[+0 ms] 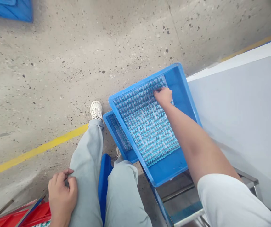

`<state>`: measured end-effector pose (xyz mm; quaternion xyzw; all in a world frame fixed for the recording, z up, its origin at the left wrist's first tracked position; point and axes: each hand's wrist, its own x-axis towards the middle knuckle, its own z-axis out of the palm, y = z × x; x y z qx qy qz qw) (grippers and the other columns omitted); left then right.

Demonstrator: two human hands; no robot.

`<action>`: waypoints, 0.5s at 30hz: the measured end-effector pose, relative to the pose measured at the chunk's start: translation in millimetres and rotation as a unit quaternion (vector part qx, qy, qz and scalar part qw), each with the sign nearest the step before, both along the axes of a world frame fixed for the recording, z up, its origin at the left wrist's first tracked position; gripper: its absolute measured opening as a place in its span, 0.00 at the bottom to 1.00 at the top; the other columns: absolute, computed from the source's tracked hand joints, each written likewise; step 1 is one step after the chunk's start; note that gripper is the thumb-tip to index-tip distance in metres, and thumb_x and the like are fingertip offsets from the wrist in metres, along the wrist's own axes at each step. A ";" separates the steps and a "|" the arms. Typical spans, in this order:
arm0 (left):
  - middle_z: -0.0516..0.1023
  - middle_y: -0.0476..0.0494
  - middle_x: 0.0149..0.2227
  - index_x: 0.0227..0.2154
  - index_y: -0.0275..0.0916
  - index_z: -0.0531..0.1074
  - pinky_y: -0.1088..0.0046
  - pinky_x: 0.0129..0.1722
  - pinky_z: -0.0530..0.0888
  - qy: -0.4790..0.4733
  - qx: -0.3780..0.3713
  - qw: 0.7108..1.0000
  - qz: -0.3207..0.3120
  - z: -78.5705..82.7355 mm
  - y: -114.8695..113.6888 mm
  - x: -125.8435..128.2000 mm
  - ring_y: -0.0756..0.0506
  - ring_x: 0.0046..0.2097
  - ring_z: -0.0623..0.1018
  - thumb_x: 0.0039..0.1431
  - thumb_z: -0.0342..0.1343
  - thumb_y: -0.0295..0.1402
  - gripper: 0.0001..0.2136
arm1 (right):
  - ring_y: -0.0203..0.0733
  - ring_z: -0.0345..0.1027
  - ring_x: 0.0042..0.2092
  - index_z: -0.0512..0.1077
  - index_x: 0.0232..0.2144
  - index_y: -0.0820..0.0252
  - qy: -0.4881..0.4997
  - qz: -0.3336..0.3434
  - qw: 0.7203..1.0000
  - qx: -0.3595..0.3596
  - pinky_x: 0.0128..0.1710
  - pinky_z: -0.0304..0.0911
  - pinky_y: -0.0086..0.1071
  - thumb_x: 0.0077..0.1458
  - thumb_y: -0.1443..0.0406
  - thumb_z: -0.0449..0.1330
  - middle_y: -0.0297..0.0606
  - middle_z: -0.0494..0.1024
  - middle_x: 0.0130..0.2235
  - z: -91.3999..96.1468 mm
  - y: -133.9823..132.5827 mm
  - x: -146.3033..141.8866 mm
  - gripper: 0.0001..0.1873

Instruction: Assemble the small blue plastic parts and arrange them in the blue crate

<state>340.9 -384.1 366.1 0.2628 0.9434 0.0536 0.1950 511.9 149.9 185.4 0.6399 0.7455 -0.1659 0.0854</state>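
My right hand (163,96) reaches down into a blue plastic crate (181,85) and its fingers are closed in a pinch on the small blue parts (147,126) that fill the crate in rows. What the fingertips hold is too small to make out. My left hand (62,193) rests on my left thigh, fingers curled loosely against the grey trouser leg, holding nothing I can see.
A second blue crate (116,132) sits beneath the first on a metal frame (187,217). A white surface (244,104) stands at right. A red crate (31,217) is at lower left, a blue stool (103,179) between my legs, a yellow floor line (31,153) at left.
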 end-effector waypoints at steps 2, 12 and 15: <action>0.71 0.44 0.31 0.33 0.41 0.69 0.61 0.42 0.66 0.000 0.000 1.000 -0.001 -0.3 -0.6 -0.2 0.40 0.36 0.71 0.58 0.46 0.32 0.07 | 0.60 0.73 0.49 0.79 0.45 0.66 -0.006 -0.010 1.000 0.000 0.51 0.68 0.49 0.59 0.55 0.58 0.57 0.80 0.43 1.1 -0.8 -2.8 0.22; 0.71 0.43 0.31 0.33 0.41 0.69 0.60 0.43 0.66 -0.018 -0.017 1.000 0.015 1.0 -0.4 -1.3 0.39 0.38 0.72 0.58 0.46 0.33 0.07 | 0.59 0.74 0.48 0.80 0.44 0.65 -0.004 -0.030 1.000 0.007 0.50 0.68 0.48 0.57 0.57 0.59 0.57 0.80 0.42 6.3 0.7 -6.6 0.20; 0.72 0.42 0.32 0.32 0.41 0.69 0.60 0.43 0.66 -0.016 -0.011 1.000 0.014 1.8 1.2 -1.2 0.39 0.38 0.72 0.58 0.46 0.33 0.07 | 0.58 0.74 0.48 0.79 0.46 0.64 0.004 -0.040 0.999 0.036 0.50 0.69 0.47 0.56 0.60 0.57 0.54 0.81 0.43 6.2 6.3 0.9 0.19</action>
